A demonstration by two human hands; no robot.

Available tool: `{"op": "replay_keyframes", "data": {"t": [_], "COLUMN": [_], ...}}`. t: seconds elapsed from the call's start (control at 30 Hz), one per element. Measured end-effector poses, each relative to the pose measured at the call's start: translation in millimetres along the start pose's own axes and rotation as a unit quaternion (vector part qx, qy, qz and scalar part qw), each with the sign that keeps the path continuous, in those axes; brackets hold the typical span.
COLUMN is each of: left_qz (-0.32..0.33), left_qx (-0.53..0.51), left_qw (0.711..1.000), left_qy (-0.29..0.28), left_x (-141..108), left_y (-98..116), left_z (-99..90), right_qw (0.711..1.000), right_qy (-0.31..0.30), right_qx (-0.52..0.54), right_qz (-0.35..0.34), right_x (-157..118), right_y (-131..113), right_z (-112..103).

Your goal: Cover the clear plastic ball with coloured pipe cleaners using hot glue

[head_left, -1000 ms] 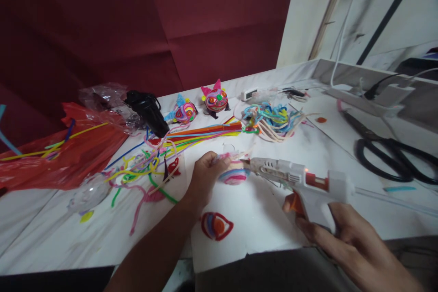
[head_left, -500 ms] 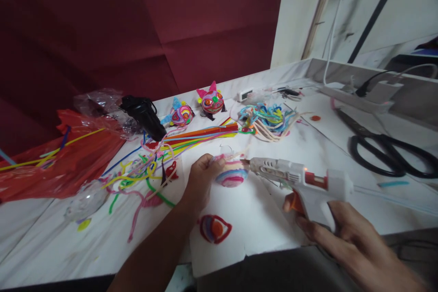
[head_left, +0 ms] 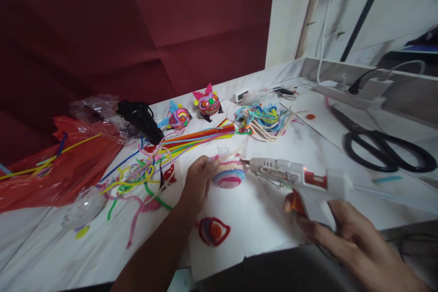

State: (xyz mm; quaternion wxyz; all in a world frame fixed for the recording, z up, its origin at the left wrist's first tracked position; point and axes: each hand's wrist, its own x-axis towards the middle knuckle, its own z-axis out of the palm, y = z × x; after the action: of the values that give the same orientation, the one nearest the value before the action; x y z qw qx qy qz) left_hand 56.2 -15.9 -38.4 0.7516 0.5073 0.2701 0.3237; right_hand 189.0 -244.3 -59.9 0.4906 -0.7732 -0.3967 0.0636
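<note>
My left hand (head_left: 198,175) is closed on a small round ornament (head_left: 229,177) wrapped in pink, blue and cream pipe-cleaner stripes, with a bit of clear plastic at its top. A glue gun (head_left: 294,175), white with an orange trigger, sits in my right hand (head_left: 352,237), whose fingers wrap round its handle. The nozzle is at the ornament's upper right edge; whether it touches I cannot tell. Below the ornament, an eye-shaped piece (head_left: 214,230) with a red rim and orange centre lies on a white sheet (head_left: 260,232).
Two finished-looking animal-face ornaments, one pink-eared (head_left: 208,102) and one blue-eared (head_left: 178,116), stand behind. Loose pipe cleaners (head_left: 198,136) and a tangled bunch (head_left: 263,118) lie nearby. Black-handled scissors (head_left: 386,141) and a power strip (head_left: 352,93) are at right, a red plastic bag (head_left: 68,169) at left.
The view has turned slightly to the right, so the table things sit a little further left. Both hands keep their holds, with the nozzle still at the ornament's edge.
</note>
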Motion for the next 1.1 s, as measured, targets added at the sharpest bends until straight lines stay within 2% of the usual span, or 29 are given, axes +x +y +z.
{"op": "replay_keyframes", "data": {"t": [0.57,0.77,0.97,1.1], "left_qz": [-0.002,0.003,0.006,0.001], "left_qx": [-0.011,-0.021,-0.026,-0.026], "left_qw": [1.000,1.000,0.999,1.000], "left_qy": [-0.003,-0.013,-0.026,-0.018], "left_x": [-2,-1,-1,-1], "left_y": [3,2,1,1], "left_z": [2.9,0.1,-0.1,-1.0], "right_qw": [0.998,0.998,0.998,0.998], "right_qy": [0.032,0.044,0.015,0.034], "right_qx": [0.029,0.043,0.064,0.055], "right_qz": [0.040,0.013,0.010,0.016], "right_x": [-2,2,6,5], "right_y": [2,-1,-13,-12], "right_z": [-1,-2,-4,-3]}}
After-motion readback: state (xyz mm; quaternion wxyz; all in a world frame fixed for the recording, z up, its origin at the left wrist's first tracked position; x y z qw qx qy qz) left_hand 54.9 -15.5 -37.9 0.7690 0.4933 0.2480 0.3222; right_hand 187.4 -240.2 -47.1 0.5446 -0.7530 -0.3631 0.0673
